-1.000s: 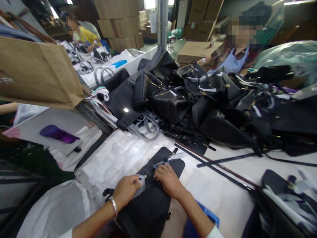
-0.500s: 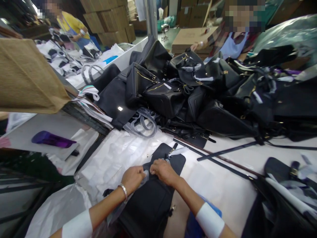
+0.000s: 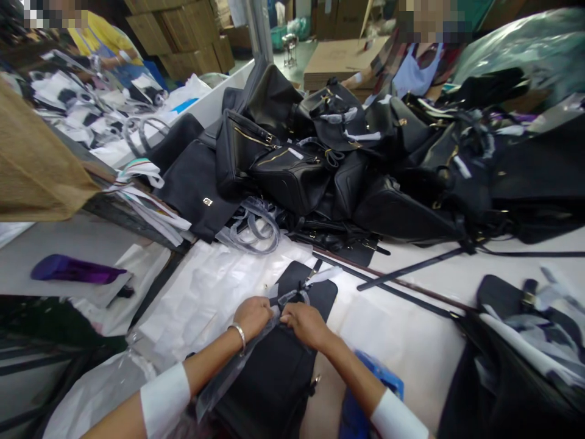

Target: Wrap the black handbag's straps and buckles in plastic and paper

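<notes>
A black backpack lies on the white table in front of me, its flap spread out at the far end. My left hand, with a bracelet at the wrist, is closed on a strip of clear plastic film that trails down over the bag's left side. Close beside it, my right hand is pinched at the bag's top edge, below the plastic-wrapped handle. What its fingertips grip is too small to make out. A white paper tag lies across the flap.
Black bags are piled along the table's far side. White sheets cover the left part. A purple object rests on a shelf at left, a blue item by my right forearm. Two people stand beyond the table.
My left hand has moved slightly right and up towards my right hand, and the plastic strip shows more along the bag's left side. The whole view has shifted a little.
</notes>
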Motion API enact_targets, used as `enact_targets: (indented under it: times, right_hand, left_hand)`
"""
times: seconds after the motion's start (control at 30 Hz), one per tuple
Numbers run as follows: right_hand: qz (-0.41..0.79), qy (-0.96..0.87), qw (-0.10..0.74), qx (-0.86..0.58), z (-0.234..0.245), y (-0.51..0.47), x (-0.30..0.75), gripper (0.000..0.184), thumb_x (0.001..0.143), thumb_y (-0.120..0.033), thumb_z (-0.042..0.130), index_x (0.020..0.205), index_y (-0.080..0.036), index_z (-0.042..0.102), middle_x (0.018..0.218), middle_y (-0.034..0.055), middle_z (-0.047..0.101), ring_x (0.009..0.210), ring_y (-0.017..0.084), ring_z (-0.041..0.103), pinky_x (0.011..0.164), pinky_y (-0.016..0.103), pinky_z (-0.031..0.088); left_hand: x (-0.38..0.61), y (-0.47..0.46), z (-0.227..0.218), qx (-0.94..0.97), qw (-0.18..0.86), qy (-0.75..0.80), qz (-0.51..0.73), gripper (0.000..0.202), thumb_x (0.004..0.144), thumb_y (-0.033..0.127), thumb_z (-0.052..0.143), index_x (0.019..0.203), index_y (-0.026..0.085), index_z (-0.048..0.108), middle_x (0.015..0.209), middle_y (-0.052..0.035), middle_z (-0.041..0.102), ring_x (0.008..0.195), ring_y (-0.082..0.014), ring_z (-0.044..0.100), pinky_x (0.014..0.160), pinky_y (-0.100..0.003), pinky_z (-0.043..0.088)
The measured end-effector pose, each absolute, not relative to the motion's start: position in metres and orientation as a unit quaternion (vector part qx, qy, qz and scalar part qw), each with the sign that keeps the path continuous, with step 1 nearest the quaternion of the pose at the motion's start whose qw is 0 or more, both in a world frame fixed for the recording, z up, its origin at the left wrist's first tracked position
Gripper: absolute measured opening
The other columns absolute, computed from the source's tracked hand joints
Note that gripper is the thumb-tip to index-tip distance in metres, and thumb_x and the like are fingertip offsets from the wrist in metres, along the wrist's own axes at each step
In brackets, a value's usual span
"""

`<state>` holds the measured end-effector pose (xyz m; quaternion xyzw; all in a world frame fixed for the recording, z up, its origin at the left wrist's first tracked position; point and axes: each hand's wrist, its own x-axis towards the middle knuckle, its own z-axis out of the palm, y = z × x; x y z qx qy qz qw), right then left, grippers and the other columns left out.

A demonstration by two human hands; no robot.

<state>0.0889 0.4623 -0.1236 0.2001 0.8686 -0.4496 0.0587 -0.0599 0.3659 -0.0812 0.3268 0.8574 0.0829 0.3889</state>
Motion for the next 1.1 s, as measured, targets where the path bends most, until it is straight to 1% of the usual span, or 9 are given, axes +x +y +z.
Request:
enact_targets:
  times: [0.1, 0.23, 0.4, 0.53, 0.67, 0.8, 0.93, 1.0, 1.1]
  right_hand:
    - [-0.467, 0.863, 0.057, 0.184, -0.126, 0.463, 0.086, 0.013, 0.09, -0.024, 0.052, 0.083, -0.021, 0.062, 0.08, -0.0013, 0.067, 0.083, 0.015, 0.058, 0.071, 0.023, 0.035]
    - [-0.468, 0.861, 0.052, 0.192, -0.13, 0.475, 0.094, 0.01, 0.089, -0.028, 0.055, 0.093, -0.022, 0.061, 0.091, 0.0008, 0.067, 0.086, 0.016, 0.058, 0.071, 0.024, 0.035]
    - [-0.443, 0.87, 0.047, 0.21, -0.135, 0.469, 0.091, 0.003, 0.084, -0.022, 0.059, 0.085, -0.019, 0.06, 0.084, 0.0025, 0.065, 0.085, 0.018, 0.057, 0.07, 0.025, 0.034]
    - [-0.438, 0.873, 0.038, 0.213, -0.132, 0.469, 0.093, 0.005, 0.085, -0.025, 0.059, 0.087, -0.02, 0.059, 0.086, 0.0019, 0.065, 0.087, 0.018, 0.057, 0.072, 0.025, 0.036]
    - [-0.357, 0.907, 0.037, 0.222, -0.128, 0.474, 0.106, 0.014, 0.082, -0.021, 0.061, 0.095, -0.018, 0.058, 0.097, 0.0072, 0.064, 0.094, 0.022, 0.057, 0.078, 0.029, 0.04]
    - [-0.321, 0.921, 0.061, 0.213, -0.129, 0.463, 0.106, 0.01, 0.085, -0.011, 0.052, 0.088, -0.016, 0.06, 0.089, 0.0076, 0.065, 0.084, 0.02, 0.061, 0.073, 0.027, 0.042]
    - [-0.328, 0.918, 0.051, 0.217, -0.125, 0.458, 0.103, 0.01, 0.087, -0.012, 0.05, 0.088, -0.017, 0.059, 0.088, 0.0056, 0.064, 0.082, 0.019, 0.061, 0.073, 0.027, 0.045]
    - [-0.326, 0.915, 0.034, 0.236, -0.12, 0.458, 0.106, 0.011, 0.087, -0.013, 0.051, 0.095, -0.016, 0.058, 0.091, 0.0059, 0.063, 0.086, 0.019, 0.061, 0.076, 0.028, 0.047]
    - [-0.301, 0.926, -0.038, 0.225, -0.111, 0.448, 0.114, 0.035, 0.087, -0.011, 0.05, 0.122, -0.014, 0.049, 0.112, 0.0116, 0.059, 0.103, 0.023, 0.056, 0.086, 0.034, 0.047]
  left_hand:
    - [-0.057, 0.37, -0.084, 0.337, 0.396, 0.851, 0.074, 0.014, 0.065, 0.023, 0.052, 0.053, 0.018, 0.058, 0.049, 0.0037, 0.047, 0.054, -0.0127, 0.046, 0.051, -0.026, 0.025]
    - [-0.059, 0.371, -0.09, 0.341, 0.398, 0.849, 0.063, 0.015, 0.067, 0.027, 0.053, 0.058, 0.018, 0.06, 0.051, 0.0039, 0.049, 0.054, -0.0127, 0.047, 0.049, -0.026, 0.024]
    - [-0.057, 0.382, -0.096, 0.358, 0.391, 0.847, 0.041, 0.016, 0.068, 0.025, 0.052, 0.059, 0.018, 0.062, 0.051, 0.0029, 0.05, 0.055, -0.0131, 0.048, 0.05, -0.026, 0.024]
    - [-0.057, 0.389, -0.101, 0.381, 0.395, 0.836, 0.015, 0.015, 0.069, 0.024, 0.054, 0.061, 0.017, 0.064, 0.055, 0.0014, 0.055, 0.057, -0.0135, 0.051, 0.05, -0.026, 0.027]
    - [-0.061, 0.391, -0.105, 0.409, 0.394, 0.823, -0.016, 0.019, 0.073, 0.027, 0.052, 0.067, 0.016, 0.066, 0.059, -0.001, 0.06, 0.059, -0.0153, 0.055, 0.051, -0.026, 0.031]
    - [-0.057, 0.396, -0.109, 0.464, 0.393, 0.792, -0.051, 0.023, 0.078, 0.021, 0.049, 0.065, 0.015, 0.067, 0.068, -0.0058, 0.066, 0.072, -0.0195, 0.061, 0.063, -0.028, 0.038]
    - [-0.054, 0.4, -0.116, 0.503, 0.402, 0.761, -0.081, 0.024, 0.082, 0.016, 0.05, 0.064, 0.015, 0.066, 0.079, -0.0082, 0.068, 0.09, -0.0224, 0.062, 0.078, -0.032, 0.042]
    - [-0.055, 0.401, -0.12, 0.505, 0.413, 0.753, -0.09, 0.02, 0.085, 0.019, 0.052, 0.071, 0.014, 0.066, 0.085, -0.0069, 0.068, 0.093, -0.0211, 0.061, 0.085, -0.036, 0.044]
    - [-0.058, 0.403, -0.126, 0.484, 0.434, 0.754, -0.09, 0.016, 0.088, 0.027, 0.056, 0.088, 0.013, 0.064, 0.097, -0.0051, 0.066, 0.095, -0.0192, 0.061, 0.088, -0.042, 0.047]
